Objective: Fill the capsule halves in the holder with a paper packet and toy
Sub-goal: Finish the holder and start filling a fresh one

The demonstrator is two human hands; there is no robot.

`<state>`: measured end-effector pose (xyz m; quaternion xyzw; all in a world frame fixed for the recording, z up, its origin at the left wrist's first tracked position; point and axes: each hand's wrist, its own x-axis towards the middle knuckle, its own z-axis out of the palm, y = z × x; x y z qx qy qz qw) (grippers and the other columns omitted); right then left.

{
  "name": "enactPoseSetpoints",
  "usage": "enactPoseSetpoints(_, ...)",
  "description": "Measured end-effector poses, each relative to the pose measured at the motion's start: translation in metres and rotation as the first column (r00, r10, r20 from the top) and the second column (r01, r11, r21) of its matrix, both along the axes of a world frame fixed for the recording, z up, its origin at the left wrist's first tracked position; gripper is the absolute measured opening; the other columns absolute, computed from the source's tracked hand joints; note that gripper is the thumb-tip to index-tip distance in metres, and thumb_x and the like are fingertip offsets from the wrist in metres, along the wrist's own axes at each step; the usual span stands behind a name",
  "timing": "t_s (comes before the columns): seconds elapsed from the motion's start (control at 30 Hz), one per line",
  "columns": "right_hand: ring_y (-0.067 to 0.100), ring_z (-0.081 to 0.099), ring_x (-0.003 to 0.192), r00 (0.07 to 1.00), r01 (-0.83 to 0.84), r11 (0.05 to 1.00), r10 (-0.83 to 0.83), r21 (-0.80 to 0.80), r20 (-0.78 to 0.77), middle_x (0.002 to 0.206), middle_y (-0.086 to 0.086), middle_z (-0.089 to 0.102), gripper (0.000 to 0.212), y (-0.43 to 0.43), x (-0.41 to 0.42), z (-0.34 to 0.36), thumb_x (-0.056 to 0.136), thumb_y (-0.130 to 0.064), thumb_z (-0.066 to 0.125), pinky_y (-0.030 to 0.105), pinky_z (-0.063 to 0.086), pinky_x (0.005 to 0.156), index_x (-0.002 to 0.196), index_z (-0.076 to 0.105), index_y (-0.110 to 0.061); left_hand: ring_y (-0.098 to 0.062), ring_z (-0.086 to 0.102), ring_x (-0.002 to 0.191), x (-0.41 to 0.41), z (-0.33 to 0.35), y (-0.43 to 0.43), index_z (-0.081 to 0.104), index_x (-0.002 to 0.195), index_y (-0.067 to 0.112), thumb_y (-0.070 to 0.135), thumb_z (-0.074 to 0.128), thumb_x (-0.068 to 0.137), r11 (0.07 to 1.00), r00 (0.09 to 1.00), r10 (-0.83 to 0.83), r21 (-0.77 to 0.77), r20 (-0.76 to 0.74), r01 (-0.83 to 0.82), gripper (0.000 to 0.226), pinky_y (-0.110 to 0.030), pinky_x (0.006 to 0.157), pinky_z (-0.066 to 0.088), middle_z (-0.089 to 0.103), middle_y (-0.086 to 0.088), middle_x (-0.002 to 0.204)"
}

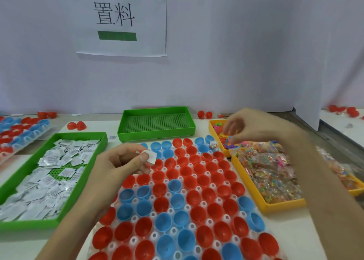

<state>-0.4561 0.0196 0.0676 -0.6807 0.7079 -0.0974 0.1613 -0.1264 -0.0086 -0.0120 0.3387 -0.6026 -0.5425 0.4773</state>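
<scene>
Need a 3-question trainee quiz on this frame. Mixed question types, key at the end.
1. Multiple choice: what does the left hand pinch? A) a pen B) a white paper packet C) a coin
2. True or false: the right hand is over the small yellow tray of loose toys.
3. Fill the blank: the capsule halves in the holder are red and ____.

Key: 1 B; 2 true; 3 blue.
</scene>
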Motion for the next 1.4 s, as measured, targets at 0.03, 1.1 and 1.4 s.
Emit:
enactPoseSetpoints(0.03, -0.002, 0.067, 0.072, 0.999, 0.036, 0.999, -0.036, 0.029, -0.005, 0.09, -0.011, 0.073, 0.021, 0.002, -0.014, 0.001, 0.078, -0.023, 0.084, 0.022, 0.046, 0.066, 0.093, 0.074, -0.034, -0.017, 0.069, 0.062, 0.0, 0.0, -0.001, 0.078, 0.087, 0.021, 0.034, 0.077, 0.065, 1.0, 1.0, 0.011, 0.0, 0.001, -0.011, 0.026, -0.021, 0.065, 0.057, 0.075, -0.011, 0.077)
enactPoseSetpoints(1.1, 0.009, 0.062, 0.064, 0.743, -0.051, 0.925, 0.287, -0.378, 0.604, 0.076, -0.003, 0.07, 0.017, -0.001, 0.149, -0.044, 0.075, -0.022, 0.086, 0.024, 0.051, 0.064, 0.085, 0.072, -0.021, -0.027, 0.076, 0.083, 0.006, 0.0, -0.003, 0.078, 0.089, 0.014, 0.028, 0.08, 0.066, 1.0, 0.998, -0.005, 0.003, -0.064, 0.005, 0.027, -0.024, 0.07, 0.059, 0.077, -0.018, 0.091)
enactPoseSetpoints(1.4, 0.01, 0.07, 0.071, 0.699, -0.017, 0.89, 0.337, -0.456, 0.631, 0.076, 0.0, 0.075, 0.007, -0.001, 0.15, -0.043, 0.082, -0.018, 0.081, 0.016, 0.049, 0.064, 0.08, 0.077, -0.013, -0.032, 0.074, 0.096, 0.007, 0.009, 0.003, 0.079, 0.097, 0.01, 0.019, 0.063, 0.081, 0.984, 0.976, -0.142, 0.084, -0.164, 0.157, 0.024, -0.028, 0.077, 0.06, 0.074, -0.023, 0.104)
